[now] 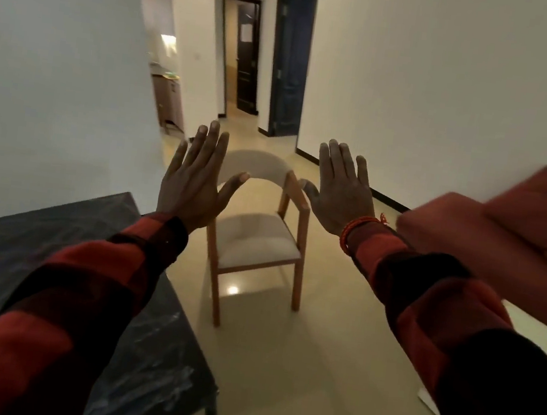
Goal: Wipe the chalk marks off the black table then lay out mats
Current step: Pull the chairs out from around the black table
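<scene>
Two hands were raised in the head view, left hand (196,177) and right hand (339,191), each grip wide, fingers spread, holding nothing. Black table (158,348) stood at lower left, chalk marks (170,388) smeared across it, beside a wooden chair (257,243).

Left hand (196,180) and right hand (339,191) raised, fingers spread, holding nothing; chalk-marked black surface (150,357) at lower left; chair (257,240) ahead.

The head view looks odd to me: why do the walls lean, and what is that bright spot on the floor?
Head view: the wide-angle lens bends the walls; the spot is glare on the glossy floor under the chair; the red sofa looks blurred.
</scene>
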